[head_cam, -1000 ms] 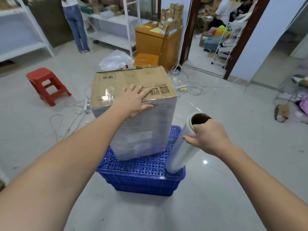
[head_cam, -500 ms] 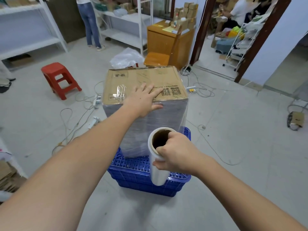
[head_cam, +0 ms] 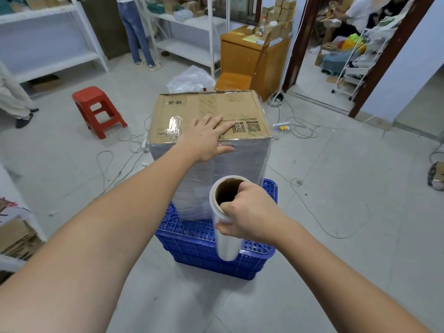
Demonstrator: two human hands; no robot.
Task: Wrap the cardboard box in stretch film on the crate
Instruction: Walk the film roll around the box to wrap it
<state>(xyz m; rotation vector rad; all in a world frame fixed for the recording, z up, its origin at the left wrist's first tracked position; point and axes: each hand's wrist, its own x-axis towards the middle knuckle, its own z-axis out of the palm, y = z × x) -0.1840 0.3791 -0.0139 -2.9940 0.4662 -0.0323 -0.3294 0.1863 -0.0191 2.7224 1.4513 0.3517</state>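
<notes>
While left hand [head_cam: 204, 138] stays flat on cardboard box [head_cam: 209, 111], fingers spread, right hand [head_cam: 249, 215] grips film roll [head_cam: 224, 227], seemingly nearer now.

Both forearms are bare from the lower frame edge to the wrists; no sleeve edge shows in view. The left hand [head_cam: 204, 138] and right hand [head_cam: 249, 215] are ungloved. Wrists and visible fingers are bare, nails short. No markings on either arm.
</notes>
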